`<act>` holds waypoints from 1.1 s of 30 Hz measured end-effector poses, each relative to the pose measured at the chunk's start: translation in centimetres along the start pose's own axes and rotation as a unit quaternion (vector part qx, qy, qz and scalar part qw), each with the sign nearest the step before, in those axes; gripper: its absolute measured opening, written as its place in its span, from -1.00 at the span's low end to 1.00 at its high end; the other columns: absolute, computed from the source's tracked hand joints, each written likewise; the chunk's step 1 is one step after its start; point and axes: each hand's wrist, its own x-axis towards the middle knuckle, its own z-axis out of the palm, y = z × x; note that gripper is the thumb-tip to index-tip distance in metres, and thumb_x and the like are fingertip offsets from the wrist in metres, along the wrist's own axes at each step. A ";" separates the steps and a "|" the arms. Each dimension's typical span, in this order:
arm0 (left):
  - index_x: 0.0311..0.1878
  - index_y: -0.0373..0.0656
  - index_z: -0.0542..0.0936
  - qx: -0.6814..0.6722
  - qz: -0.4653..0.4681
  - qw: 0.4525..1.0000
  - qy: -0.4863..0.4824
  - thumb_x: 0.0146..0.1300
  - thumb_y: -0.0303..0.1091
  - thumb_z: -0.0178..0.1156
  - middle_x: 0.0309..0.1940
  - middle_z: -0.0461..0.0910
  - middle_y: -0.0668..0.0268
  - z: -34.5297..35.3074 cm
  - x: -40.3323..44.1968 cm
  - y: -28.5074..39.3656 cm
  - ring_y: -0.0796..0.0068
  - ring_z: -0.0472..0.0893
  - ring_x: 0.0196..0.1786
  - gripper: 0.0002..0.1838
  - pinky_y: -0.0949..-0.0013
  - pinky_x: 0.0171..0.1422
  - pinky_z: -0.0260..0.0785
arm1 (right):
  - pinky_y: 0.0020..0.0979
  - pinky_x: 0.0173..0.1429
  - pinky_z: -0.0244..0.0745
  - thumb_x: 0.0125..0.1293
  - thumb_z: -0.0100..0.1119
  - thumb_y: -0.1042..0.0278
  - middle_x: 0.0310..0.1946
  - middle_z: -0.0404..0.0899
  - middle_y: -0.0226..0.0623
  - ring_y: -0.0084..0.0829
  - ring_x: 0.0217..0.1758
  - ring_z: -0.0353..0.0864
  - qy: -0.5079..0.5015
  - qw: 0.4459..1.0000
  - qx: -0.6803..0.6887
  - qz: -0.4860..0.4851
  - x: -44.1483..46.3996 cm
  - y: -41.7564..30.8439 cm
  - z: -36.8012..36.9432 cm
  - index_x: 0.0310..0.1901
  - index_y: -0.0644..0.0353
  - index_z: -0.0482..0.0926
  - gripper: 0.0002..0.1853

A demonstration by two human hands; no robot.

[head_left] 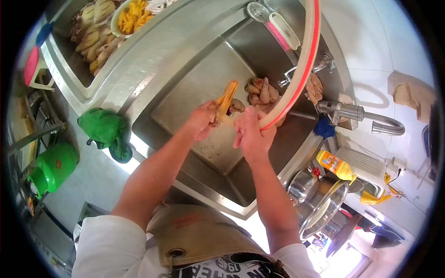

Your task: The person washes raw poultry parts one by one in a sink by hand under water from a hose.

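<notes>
Left hand [202, 119] closed tight, fingers wrapped around a long, yellow-orange, split-ended piece [227, 96] that juts up and away over the wide stainless-steel sink [185, 99]. Just beside it on the right, the right hand [254, 132] has its fingers curled around a thick, pale hose with a red stripe [303, 69]; that hose comes in from the far side, bows out to the right and swings back down into the grip. What lies between the two hands is too blurred to make out.

Beyond the hands, towards the far right of the basin, there's a heap of pale brown, skin-on poultry pieces [264, 91]. On the sink's far right edge, a pink-and-white brush [283, 31]; nearer, over on the right, a curved metal faucet [352, 112], then a yellow plastic bottle with an orange label [334, 165] lying on its side, shiny metal bowls [324, 208] near it. Out left, a bunched green cloth [103, 127] hangs at the rim, and far left a second steel basin [83, 72] holds more poultry and a pale bowl of yellow pieces [134, 17].
</notes>
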 end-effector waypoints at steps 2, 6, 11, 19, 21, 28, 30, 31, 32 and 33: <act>0.16 -0.17 0.43 -0.014 -0.007 1.000 0.015 0.34 -0.37 -0.06 -0.06 0.55 0.20 -0.8 0.7 -0.5 0.34 0.55 -0.15 -0.66 0.21 -0.15 0.45 | -0.53 -0.77 0.23 0.48 -0.03 0.15 -0.66 0.38 -0.30 -0.58 -0.78 0.26 0.009 1.000 0.026 -0.001 -0.2 -1.2 0.3 -0.56 0.21 0.32 -0.56; 0.26 -0.18 0.37 -0.046 0.032 0.998 -0.025 0.35 -0.35 -0.07 0.01 0.53 0.20 -0.1 0.0 0.4 0.33 0.57 -0.13 -0.58 0.18 -0.17 0.50 | -0.53 -0.76 0.22 0.48 -0.04 0.18 -0.66 0.38 -0.32 -0.58 -0.78 0.28 -0.013 1.000 0.006 -0.026 -0.2 0.8 0.6 -0.54 0.21 0.34 -0.59; 0.36 -0.23 0.27 -0.053 -0.021 0.998 0.030 0.27 -0.48 0.03 0.05 0.50 0.13 3.1 -3.2 4.0 0.35 0.58 -0.13 -0.44 0.16 -0.25 0.52 | -0.55 -0.75 0.21 0.47 -0.03 0.21 -0.65 0.39 -0.33 -0.59 -0.77 0.29 -0.018 1.000 -0.002 0.005 0.3 0.4 0.1 -0.53 0.21 0.34 -0.61; 0.15 -0.31 0.34 0.026 -0.034 0.998 0.037 0.15 -0.55 0.14 -0.30 0.55 0.18 0.8 -0.9 1.5 0.41 0.57 -0.37 -0.54 0.31 -0.38 0.44 | -0.52 -0.74 0.27 0.44 0.05 0.11 -0.67 0.40 -0.37 -0.60 -0.78 0.30 -0.035 0.999 -0.021 0.013 -0.2 1.1 -0.4 -0.51 0.22 0.38 -0.59; 0.06 -0.29 0.36 0.032 -0.045 0.997 0.057 0.16 -0.54 0.15 -0.38 0.54 0.22 2.1 -1.5 2.4 0.44 0.56 -0.44 -0.62 0.33 -0.41 0.43 | -0.53 -0.74 0.26 0.43 0.07 0.09 -0.68 0.39 -0.37 -0.60 -0.78 0.32 -0.057 0.995 -0.078 0.027 0.5 2.4 -0.6 -0.53 0.21 0.39 -0.57; 0.06 -0.28 0.34 0.058 0.005 0.997 0.051 0.21 -0.53 0.17 -0.35 0.51 0.24 2.6 -1.2 0.9 0.48 0.53 -0.42 -0.64 0.36 -0.41 0.42 | -0.52 -0.76 0.22 0.42 0.07 0.05 -0.69 0.36 -0.37 -0.60 -0.78 0.27 0.012 0.999 -0.007 0.040 0.6 -0.1 -0.9 -0.58 0.18 0.34 -0.52; 0.09 -0.30 0.32 0.081 -0.003 0.996 0.035 0.20 -0.54 0.18 -0.31 0.51 0.23 2.6 -1.2 0.6 0.49 0.53 -0.40 -0.60 0.38 -0.41 0.41 | -0.53 -0.76 0.21 0.44 0.06 0.05 -0.69 0.34 -0.37 -0.60 -0.76 0.27 0.006 0.999 0.022 0.029 1.4 0.8 -0.2 -0.59 0.18 0.32 -0.52; 0.10 -0.31 0.32 0.102 -0.010 0.994 0.034 0.19 -0.54 0.19 -0.29 0.50 0.23 2.6 -1.2 0.6 0.49 0.53 -0.39 -0.58 0.39 -0.41 0.40 | -0.53 -0.76 0.22 0.44 0.05 0.06 -0.69 0.33 -0.38 -0.60 -0.74 0.27 -0.007 0.999 0.036 0.031 1.8 1.1 -0.1 -0.58 0.18 0.31 -0.52; 0.12 -0.32 0.31 0.124 -0.014 0.992 0.035 0.19 -0.55 0.19 -0.27 0.50 0.22 2.6 -1.1 0.8 0.49 0.53 -0.37 -0.56 0.39 -0.41 0.39 | -0.53 -0.76 0.22 0.45 0.05 0.06 -0.69 0.33 -0.38 -0.59 -0.73 0.28 -0.022 0.998 0.052 0.034 2.2 1.3 0.2 -0.58 0.18 0.31 -0.52; 0.13 -0.34 0.31 0.126 -0.018 0.990 0.056 0.19 -0.54 0.18 -0.28 0.51 0.22 3.0 -1.5 1.1 0.49 0.53 -0.38 -0.55 0.40 -0.42 0.38 | -0.54 -0.77 0.20 0.46 0.03 0.05 -0.70 0.30 -0.40 -0.59 -0.71 0.29 -0.014 0.998 0.044 0.041 2.4 1.4 0.6 -0.59 0.17 0.30 -0.51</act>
